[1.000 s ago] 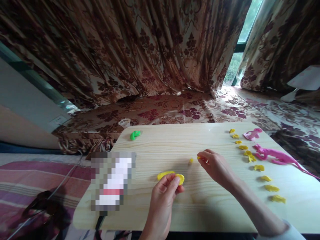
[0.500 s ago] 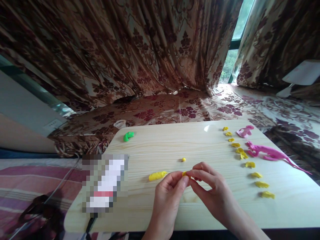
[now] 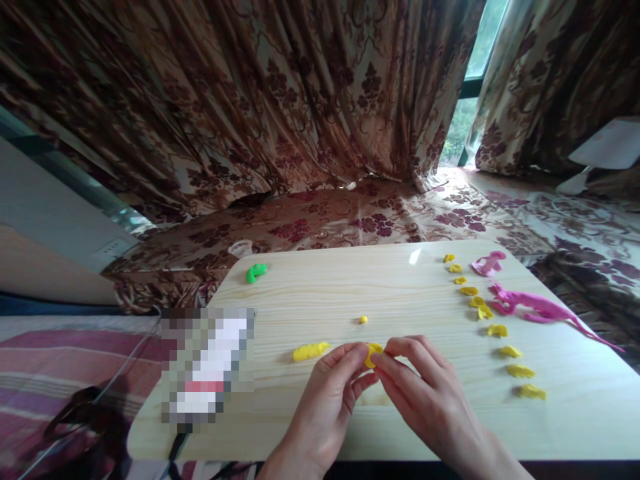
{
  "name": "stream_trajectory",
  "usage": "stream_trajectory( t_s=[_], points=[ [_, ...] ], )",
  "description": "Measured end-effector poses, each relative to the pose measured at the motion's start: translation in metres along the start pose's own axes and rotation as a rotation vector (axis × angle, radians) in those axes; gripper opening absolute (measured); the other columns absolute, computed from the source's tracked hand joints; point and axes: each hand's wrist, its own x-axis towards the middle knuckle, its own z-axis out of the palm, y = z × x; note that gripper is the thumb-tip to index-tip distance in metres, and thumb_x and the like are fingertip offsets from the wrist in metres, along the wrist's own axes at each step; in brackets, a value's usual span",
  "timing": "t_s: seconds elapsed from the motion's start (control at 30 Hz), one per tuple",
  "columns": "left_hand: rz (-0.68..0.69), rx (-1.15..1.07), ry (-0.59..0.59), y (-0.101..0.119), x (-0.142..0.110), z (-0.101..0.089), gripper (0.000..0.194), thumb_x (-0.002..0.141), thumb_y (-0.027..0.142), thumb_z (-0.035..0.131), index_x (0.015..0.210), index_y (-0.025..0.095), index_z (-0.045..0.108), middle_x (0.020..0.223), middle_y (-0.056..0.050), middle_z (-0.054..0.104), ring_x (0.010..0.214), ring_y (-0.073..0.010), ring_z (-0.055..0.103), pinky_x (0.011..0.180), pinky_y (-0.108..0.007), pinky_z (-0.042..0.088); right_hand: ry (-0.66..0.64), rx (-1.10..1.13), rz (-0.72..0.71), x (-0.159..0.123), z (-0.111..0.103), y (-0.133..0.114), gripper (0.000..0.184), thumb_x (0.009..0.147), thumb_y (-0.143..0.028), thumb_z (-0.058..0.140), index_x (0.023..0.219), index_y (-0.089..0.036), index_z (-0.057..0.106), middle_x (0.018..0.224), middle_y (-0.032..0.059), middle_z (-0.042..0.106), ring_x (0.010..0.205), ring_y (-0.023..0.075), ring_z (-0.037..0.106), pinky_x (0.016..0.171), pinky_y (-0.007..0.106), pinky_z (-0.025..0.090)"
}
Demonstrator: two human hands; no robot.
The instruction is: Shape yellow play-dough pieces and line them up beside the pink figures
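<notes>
A small flat piece of yellow modelling clay (image 3: 373,355) is pinched between my two hands above the table. My left hand (image 3: 336,390) grips its left edge with thumb and fingers. From the other side, my right hand (image 3: 423,380) presses its fingertips on the same piece, partly covering it. A yellow clay roll (image 3: 310,351) lies just beyond my left hand. Farther off sits a little yellow clay ball (image 3: 363,320). Several yellow clay pieces (image 3: 510,351) form a line along the right of the table.
The pale wooden table (image 3: 320,287) also bears pink clay shapes (image 3: 540,307) on the right and a green clay lump (image 3: 257,273) at the far left. A blurred-out object (image 3: 207,367) lies at the left edge. Behind the table stands a clear container (image 3: 241,249).
My right hand has come from beside the small ball to meet my left hand at the yellow piece. The ball now lies alone. The view has shifted slightly right.
</notes>
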Motion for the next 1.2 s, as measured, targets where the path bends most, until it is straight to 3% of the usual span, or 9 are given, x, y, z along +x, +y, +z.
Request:
stream_trajectory(
  t_s=[0.2, 0.4, 0.53, 0.8, 0.9, 1.07, 1.2],
  points=[
    [0.019, 0.053, -0.041, 0.004, -0.001, -0.001, 0.008, 0.082, 0.018, 0.063, 0.083, 0.015, 0.070, 0.089, -0.003, 0.070, 0.087, -0.0137, 0.060, 0.080, -0.028, 0.047, 0.009, 0.004, -0.078, -0.002, -0.001, 0.003, 0.035, 0.084, -0.005, 0.057, 0.116, -0.018, 0.057, 0.096, 0.0072, 0.061, 0.084, 0.0177, 0.052, 0.072, 0.032, 0.047],
    [0.029, 0.110, 0.006, 0.004, -0.001, -0.001, 0.007, 0.079, 0.019, 0.067, 0.081, 0.015, 0.072, 0.088, -0.004, 0.071, 0.088, -0.0140, 0.059, 0.081, -0.027, 0.046, -0.003, 0.003, -0.079, -0.007, -0.001, 0.001, 0.019, 0.086, -0.007, 0.056, 0.102, -0.015, 0.060, 0.094, 0.0078, 0.061, 0.079, 0.0168, 0.051, 0.069, 0.032, 0.046],
    [0.027, 0.123, 0.016, 0.002, -0.002, -0.001, 0.007, 0.077, 0.021, 0.068, 0.077, 0.015, 0.072, 0.084, -0.003, 0.070, 0.084, -0.0135, 0.059, 0.078, -0.026, 0.046, -0.049, 0.015, -0.095, -0.006, 0.000, 0.004, 0.022, 0.087, -0.008, 0.055, 0.107, -0.015, 0.058, 0.093, 0.0081, 0.060, 0.080, 0.0170, 0.049, 0.069, 0.032, 0.046],
    [0.249, 0.460, 0.120, 0.001, -0.004, 0.001, 0.012, 0.072, 0.026, 0.073, 0.081, 0.018, 0.073, 0.080, -0.002, 0.073, 0.082, -0.0142, 0.061, 0.079, -0.022, 0.045, -0.059, 0.088, -0.111, -0.003, -0.002, 0.003, 0.027, 0.085, -0.004, 0.055, 0.109, -0.016, 0.056, 0.094, 0.0079, 0.059, 0.080, 0.0170, 0.049, 0.069, 0.031, 0.046],
    [0.270, 0.635, 0.066, 0.003, -0.007, 0.001, 0.017, 0.076, 0.030, 0.069, 0.088, 0.019, 0.073, 0.087, -0.003, 0.073, 0.086, -0.0178, 0.063, 0.083, -0.026, 0.046, -0.009, 0.196, 0.001, 0.003, -0.002, -0.003, 0.021, 0.085, -0.005, 0.054, 0.101, -0.018, 0.058, 0.090, 0.0058, 0.058, 0.081, 0.0163, 0.051, 0.070, 0.030, 0.046],
    [0.357, 0.759, -0.056, 0.006, -0.015, 0.003, 0.021, 0.085, 0.027, 0.058, 0.102, 0.023, 0.069, 0.102, -0.003, 0.070, 0.099, -0.0193, 0.061, 0.091, -0.029, 0.043, 0.039, 0.434, 0.308, 0.014, -0.005, -0.010, 0.009, 0.086, -0.013, 0.056, 0.088, -0.020, 0.061, 0.084, 0.0028, 0.056, 0.077, 0.0141, 0.055, 0.066, 0.027, 0.047],
    [0.465, 0.836, 0.003, 0.004, -0.018, 0.005, 0.019, 0.078, 0.020, 0.066, 0.096, 0.024, 0.068, 0.100, 0.000, 0.069, 0.099, -0.0183, 0.060, 0.092, -0.026, 0.042, -0.022, 0.565, 0.393, 0.018, -0.014, -0.010, 0.012, 0.089, -0.020, 0.053, 0.087, -0.020, 0.065, 0.081, 0.0025, 0.057, 0.076, 0.0143, 0.057, 0.067, 0.026, 0.047]
  ],
)
